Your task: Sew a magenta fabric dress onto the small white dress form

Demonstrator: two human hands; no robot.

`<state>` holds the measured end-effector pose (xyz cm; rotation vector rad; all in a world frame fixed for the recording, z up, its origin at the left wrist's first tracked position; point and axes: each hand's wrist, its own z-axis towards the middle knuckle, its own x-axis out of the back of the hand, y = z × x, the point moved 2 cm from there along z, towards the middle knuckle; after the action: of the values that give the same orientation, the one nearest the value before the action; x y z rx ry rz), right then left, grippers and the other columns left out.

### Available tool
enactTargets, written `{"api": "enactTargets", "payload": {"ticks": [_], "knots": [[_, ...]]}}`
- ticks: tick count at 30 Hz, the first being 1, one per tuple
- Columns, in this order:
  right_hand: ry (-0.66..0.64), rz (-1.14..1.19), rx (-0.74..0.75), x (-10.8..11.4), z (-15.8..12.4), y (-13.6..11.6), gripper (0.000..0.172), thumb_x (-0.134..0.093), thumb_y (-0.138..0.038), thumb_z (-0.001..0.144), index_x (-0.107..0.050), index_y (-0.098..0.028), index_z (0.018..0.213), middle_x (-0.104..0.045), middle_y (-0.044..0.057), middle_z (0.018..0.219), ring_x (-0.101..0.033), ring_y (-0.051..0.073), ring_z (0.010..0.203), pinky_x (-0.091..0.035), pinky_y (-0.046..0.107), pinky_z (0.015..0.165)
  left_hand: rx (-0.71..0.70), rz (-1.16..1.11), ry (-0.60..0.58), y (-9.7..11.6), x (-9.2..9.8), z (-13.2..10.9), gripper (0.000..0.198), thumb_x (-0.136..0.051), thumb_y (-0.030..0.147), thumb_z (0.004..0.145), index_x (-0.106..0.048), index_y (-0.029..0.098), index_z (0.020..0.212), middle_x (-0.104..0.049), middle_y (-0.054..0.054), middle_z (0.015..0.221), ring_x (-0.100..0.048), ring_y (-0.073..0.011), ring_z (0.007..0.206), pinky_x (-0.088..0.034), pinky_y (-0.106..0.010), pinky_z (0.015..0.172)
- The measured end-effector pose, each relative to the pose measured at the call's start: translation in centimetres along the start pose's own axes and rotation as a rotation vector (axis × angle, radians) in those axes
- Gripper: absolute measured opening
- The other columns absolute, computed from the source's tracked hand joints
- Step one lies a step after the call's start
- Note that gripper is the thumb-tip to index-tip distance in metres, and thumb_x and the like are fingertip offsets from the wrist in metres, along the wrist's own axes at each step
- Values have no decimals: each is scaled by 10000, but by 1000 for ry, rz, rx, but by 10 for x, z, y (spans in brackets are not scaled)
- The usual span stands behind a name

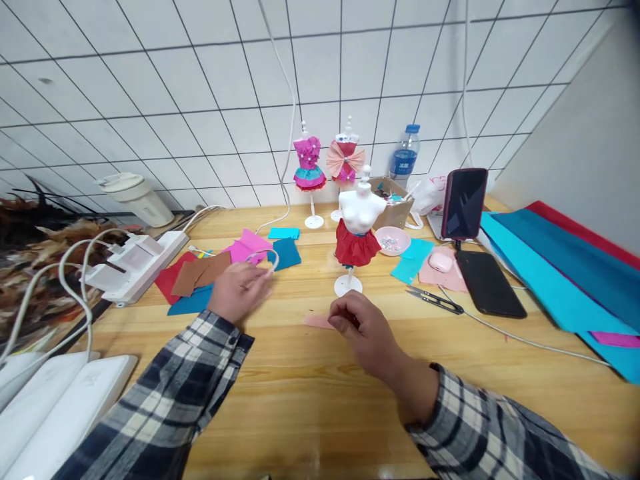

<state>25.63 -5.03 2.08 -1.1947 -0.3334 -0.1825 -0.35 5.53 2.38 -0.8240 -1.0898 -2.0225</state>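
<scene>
My left hand (237, 292) is closed, its fingertips slightly blurred, on a thin white ring (275, 260) that looks like a narrow roll of tape. Pink, brown and blue crepe paper pieces (200, 275) lie beside that hand. In front of the small mannequin's base, my right hand (361, 331) has thumb and forefinger pinched together; anything between them is too small to make out. A pale pink paper strip (318, 321) lies at those fingertips. The white mannequin (361, 208) stands upright with a bare torso and wears a gathered red skirt (357, 245).
Two dressed mannequins (309, 163) stand behind. To the right are a pink bowl of beads (393, 241), thread snips (435, 301), a propped phone (465, 203), a black phone (491, 283) and large coloured sheets (565, 267). A power strip (145, 267) with cables is at left.
</scene>
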Motion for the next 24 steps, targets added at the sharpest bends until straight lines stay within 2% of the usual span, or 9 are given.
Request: {"api": "enactTargets", "payload": {"ticks": [3, 5, 7, 9, 11, 15, 19, 22, 24], "knots": [[-120, 298, -297, -7, 0, 10, 100, -557, -296, 842, -555, -202, 808, -486, -42, 652, -405, 87, 521, -332, 209, 466, -189, 95, -205, 0, -10, -2, 343, -577, 464, 833, -739, 205, 988, -650, -100, 1029, -585, -238, 966, -453, -371, 872], [-159, 418, -426, -9, 0, 14, 163, -574, -362, 827, -550, -201, 814, -430, -69, 591, -319, 68, 456, -264, 195, 416, -167, 176, -177, 11, -11, -5, 450, -601, 520, 805, -689, 219, 1127, -611, -116, 1106, -540, -277, 1033, -411, -432, 911], [-171, 466, -491, -9, -1, 15, 204, -599, -396, 807, -549, -199, 800, -391, -85, 553, -270, 58, 431, -232, 189, 396, -132, 186, -120, 30, -8, -11, 483, -569, 575, 808, -672, 226, 1125, -605, -112, 1109, -505, -302, 1057, -363, -474, 922], [-178, 470, -501, -8, -1, 14, 209, -617, -395, 793, -547, -198, 782, -393, -84, 548, -270, 57, 437, -226, 184, 393, -169, 16, -144, 54, -6, -18, 469, -409, 573, 897, -689, 197, 927, -632, -92, 984, -526, -263, 977, -363, -440, 888], [-171, 454, -482, -8, 0, 13, 197, -619, -381, 788, -548, -198, 772, -428, -72, 573, -295, 61, 458, -238, 182, 400, -223, -159, -291, 79, -9, -27, 574, -269, 571, 944, -667, 196, 773, -630, -68, 825, -538, -221, 839, -373, -400, 813], [-136, 404, -422, -8, 0, 14, 170, -607, -360, 785, -567, -195, 777, -528, -40, 648, -423, 87, 547, -347, 204, 485, -200, -202, -418, 111, -18, -43, 390, -464, 511, 910, -656, 201, 773, -647, -46, 823, -536, -209, 828, -359, -374, 756], [-128, 375, -394, -9, -1, 16, 148, -586, -335, 789, -595, -188, 795, -616, -10, 740, -534, 122, 682, -432, 255, 629, -227, -248, -345, 121, -19, -49, 291, -500, 373, 920, -686, 206, 771, -664, -44, 848, -536, -194, 825, -367, -372, 757], [-138, 360, -425, -9, -1, 16, 126, -609, -308, 777, -603, -183, 774, -623, -10, 709, -555, 127, 668, -448, 257, 628, -274, -290, -334, 121, -19, -50, 267, -529, 339, 913, -730, 232, 773, -676, -30, 772, -543, -182, 782, -380, -367, 755], [-91, 267, -409, -6, -1, 16, 111, -630, -290, 773, -628, -181, 789, -611, -15, 687, -538, 116, 615, -441, 245, 588, -228, -364, -351, 118, -21, -50, 258, -548, 345, 906, -749, 240, 783, -678, -27, 738, -560, -179, 768, -405, -365, 764]]}}
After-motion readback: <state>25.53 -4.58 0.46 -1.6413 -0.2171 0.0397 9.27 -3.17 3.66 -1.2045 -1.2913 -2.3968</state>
